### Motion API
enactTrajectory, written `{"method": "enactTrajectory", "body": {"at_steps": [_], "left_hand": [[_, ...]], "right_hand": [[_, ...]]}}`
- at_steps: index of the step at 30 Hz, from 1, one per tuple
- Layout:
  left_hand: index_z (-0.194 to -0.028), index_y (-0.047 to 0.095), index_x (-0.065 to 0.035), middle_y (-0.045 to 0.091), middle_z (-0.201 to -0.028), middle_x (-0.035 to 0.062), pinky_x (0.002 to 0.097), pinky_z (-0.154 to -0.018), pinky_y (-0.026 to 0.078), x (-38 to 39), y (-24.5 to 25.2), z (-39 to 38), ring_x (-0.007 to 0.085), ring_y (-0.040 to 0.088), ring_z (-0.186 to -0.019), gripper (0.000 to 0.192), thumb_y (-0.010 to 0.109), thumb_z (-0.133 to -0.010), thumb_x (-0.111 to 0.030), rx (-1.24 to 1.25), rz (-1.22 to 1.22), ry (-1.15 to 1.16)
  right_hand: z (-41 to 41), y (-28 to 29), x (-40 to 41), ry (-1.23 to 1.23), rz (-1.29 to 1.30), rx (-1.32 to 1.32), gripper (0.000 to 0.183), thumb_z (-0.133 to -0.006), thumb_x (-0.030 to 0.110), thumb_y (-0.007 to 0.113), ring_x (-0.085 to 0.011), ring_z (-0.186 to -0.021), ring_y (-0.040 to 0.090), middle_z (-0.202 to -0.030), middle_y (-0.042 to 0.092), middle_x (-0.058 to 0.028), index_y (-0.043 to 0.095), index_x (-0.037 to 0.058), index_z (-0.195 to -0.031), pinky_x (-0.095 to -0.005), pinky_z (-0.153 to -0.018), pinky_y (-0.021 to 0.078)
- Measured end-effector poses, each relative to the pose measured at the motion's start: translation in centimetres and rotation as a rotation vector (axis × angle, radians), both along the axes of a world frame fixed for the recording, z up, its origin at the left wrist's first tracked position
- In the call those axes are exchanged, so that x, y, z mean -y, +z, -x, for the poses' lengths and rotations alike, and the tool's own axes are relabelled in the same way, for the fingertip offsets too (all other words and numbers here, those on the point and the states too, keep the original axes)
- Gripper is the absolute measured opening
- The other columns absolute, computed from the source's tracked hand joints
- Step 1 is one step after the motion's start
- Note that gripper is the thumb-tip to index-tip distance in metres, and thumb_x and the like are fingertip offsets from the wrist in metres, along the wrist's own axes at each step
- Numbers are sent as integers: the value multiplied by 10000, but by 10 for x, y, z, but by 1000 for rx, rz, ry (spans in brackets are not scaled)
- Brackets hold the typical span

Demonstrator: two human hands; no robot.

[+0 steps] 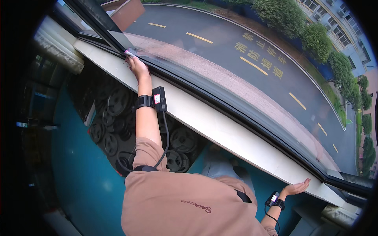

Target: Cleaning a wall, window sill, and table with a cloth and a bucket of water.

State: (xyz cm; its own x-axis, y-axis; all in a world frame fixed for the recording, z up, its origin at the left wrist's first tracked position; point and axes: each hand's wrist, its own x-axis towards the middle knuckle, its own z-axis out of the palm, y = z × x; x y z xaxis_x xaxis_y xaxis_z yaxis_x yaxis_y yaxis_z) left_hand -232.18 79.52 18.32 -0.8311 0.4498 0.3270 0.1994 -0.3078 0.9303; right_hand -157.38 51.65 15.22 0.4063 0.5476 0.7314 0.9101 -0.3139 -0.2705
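My left hand (138, 67) reaches up to the lower corner of a window, where the upright black frame (112, 39) meets the bottom rail. Its fingers press a small crumpled cloth (130, 53), white with pink, into that corner; the hand partly hides it. My right hand (296, 187) is at the front edge of the white windowsill (206, 119), palm turned up and holding nothing. Whether it rests on the sill, I cannot tell. Between my two hands runs the long black bottom rail (212, 100) of the window.
Below the sill, several weight plates (183, 140) stand on a dark rack above a teal floor (76, 165). Gathered curtains (59, 48) hang at the window's left end. A cable (167, 132) runs from my left wrist device (159, 99). Outside lies a road (212, 29) with painted writing.
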Motion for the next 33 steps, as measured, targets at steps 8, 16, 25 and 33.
{"method": "enactTrajectory", "body": {"at_steps": [8, 16, 25, 33], "left_hand": [[-1393, 159, 41, 68, -1469, 233, 404, -1112, 39, 82, 33, -294, 338, 61, -1369, 533, 281, -973, -265, -171, 244, 14], [-1403, 88, 31, -53, -1471, 235, 457, -1086, -34, 176, 40, -548, 366, -69, -1366, 569, 341, -947, -195, -221, 271, -341], [-1422, 44, -9, -89, -1495, 145, 360, -1100, -54, 121, 33, -444, 242, -126, -1377, 583, 293, -968, -275, 88, 29, -273], [-1417, 194, -101, 294, -1386, 120, 356, -988, 341, 72, 7, -253, 250, 388, -1209, 505, 280, -943, -254, 104, 29, -144]], "right_hand": [[17, 4, -6, -48, -61, -19, 397, -915, 172, 296, -301, -1216, 414, -1257, 525, -111, 551, 2, -1168, -408, -1057, 235], [33, 47, 3, 127, 133, -48, 284, -851, 69, 467, -244, -979, 501, -1147, 595, -78, 618, 21, -1088, -354, -887, 340], [-46, 49, 33, 322, 410, -23, 394, -906, 226, 407, -283, -1315, 266, -1402, 369, -65, 486, 151, -1284, -478, -1063, 123], [-51, 52, 33, 456, 453, -67, 425, -895, 302, 444, -289, -1311, 249, -1400, 361, -66, 467, 171, -1299, -457, -1060, 115]]}}
